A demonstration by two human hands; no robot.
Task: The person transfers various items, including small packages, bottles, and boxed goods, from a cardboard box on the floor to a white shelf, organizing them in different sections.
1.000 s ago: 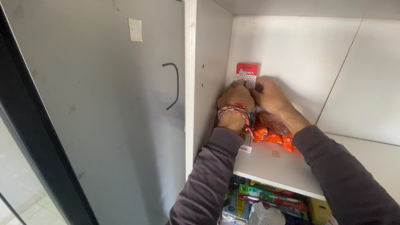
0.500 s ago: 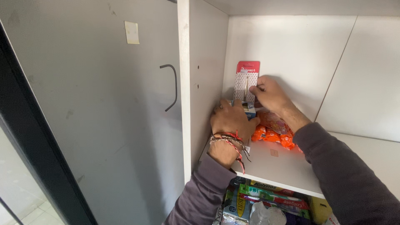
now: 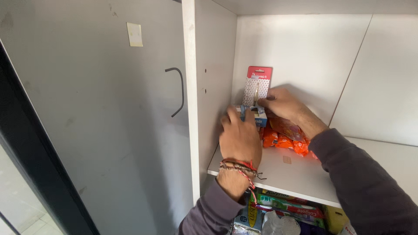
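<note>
Inside a white cabinet, my right hand (image 3: 283, 104) grips the lower edge of a red-topped blister card (image 3: 257, 87) that stands upright against the back wall. My left hand (image 3: 238, 137), with thread bracelets on its wrist, rests on a small blue and white box (image 3: 257, 116) at the back left corner of the white shelf (image 3: 305, 178). Orange snack packets (image 3: 285, 137) lie on the shelf under my right wrist. Part of the box is hidden by my left hand.
A grey cabinet door (image 3: 109, 122) with a dark curved handle (image 3: 176, 91) stands on the left. Below the shelf, toothpaste boxes (image 3: 287, 206) and other packets crowd the lower compartment. The right half of the shelf is bare white board.
The blister card has risen from behind my hands to stand upright against the back wall. My left hand dropped lower, then came back up onto the small box.
</note>
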